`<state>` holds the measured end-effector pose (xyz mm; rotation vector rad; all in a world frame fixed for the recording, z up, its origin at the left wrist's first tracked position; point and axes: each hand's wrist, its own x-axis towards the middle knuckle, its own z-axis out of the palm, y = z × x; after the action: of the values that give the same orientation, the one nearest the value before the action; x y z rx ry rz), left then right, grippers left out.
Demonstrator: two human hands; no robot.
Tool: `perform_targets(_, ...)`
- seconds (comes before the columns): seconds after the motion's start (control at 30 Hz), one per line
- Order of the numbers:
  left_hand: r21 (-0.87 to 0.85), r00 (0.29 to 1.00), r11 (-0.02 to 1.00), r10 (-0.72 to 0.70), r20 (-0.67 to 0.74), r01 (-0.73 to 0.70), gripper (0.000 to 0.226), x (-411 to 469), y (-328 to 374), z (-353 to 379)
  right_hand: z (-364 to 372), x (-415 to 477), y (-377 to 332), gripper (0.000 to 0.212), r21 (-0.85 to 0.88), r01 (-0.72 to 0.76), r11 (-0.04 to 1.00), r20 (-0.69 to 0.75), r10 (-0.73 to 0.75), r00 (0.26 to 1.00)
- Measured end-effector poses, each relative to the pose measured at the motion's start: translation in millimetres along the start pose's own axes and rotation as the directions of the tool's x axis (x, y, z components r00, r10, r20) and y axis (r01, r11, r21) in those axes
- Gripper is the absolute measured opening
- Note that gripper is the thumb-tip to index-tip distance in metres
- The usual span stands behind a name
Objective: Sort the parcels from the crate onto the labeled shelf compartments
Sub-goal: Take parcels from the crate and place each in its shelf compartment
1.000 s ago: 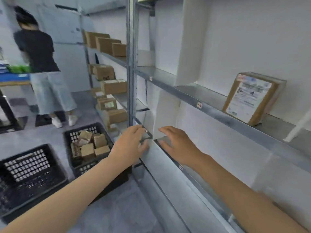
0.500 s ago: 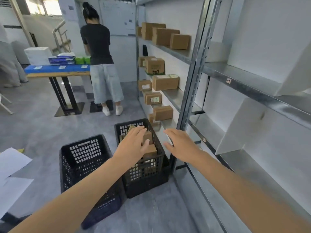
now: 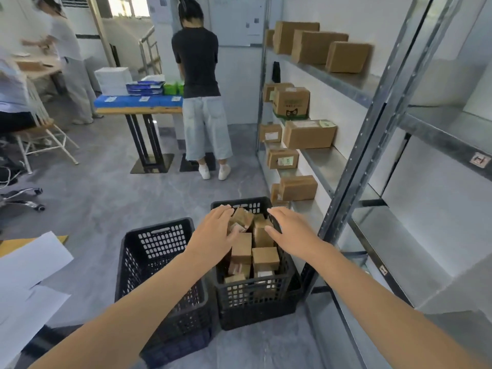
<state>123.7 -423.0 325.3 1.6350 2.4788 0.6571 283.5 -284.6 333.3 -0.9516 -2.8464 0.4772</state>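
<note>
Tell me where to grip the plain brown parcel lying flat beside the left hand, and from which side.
Likely pinch the parcel across its long edges from straight above: its flat face points up, and the crate walls block the sides. The left hand is nearest.

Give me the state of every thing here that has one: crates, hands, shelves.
Parcel crate: holds many small parcels.
Second crate: no parcels showing inside.
Left hand: open, holding nothing.
Right hand: open, holding nothing.
Far shelves: loaded with boxes.
Near shelves: no parcels showing.
</note>
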Motion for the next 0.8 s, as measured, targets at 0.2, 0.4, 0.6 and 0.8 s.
perform_targets(0.2,0.03,0.999,0.999,-0.031,0.032,0.03,0.051,91,1,11,-1,82,50,0.056,0.061,0.002,0.998,0.032,-0.004,0.999)
perform_targets(0.4,-0.009,0.993,0.997,-0.072,0.097,0.073,0.049,156,-1,47,12,137,96,0.053,0.126,-0.045,0.991,0.085,0.035,0.996)
perform_targets(0.6,-0.064,0.975,0.988,-0.124,0.182,0.138,0.046,191,-29,93,53,176,125,0.056,0.164,-0.115,0.98,0.228,0.076,0.971)
perform_targets(0.8,-0.076,0.923,0.975,-0.171,0.345,0.209,0.048,215,-81,150,117,221,136,0.055,0.205,-0.213,0.955,0.368,0.127,0.921)
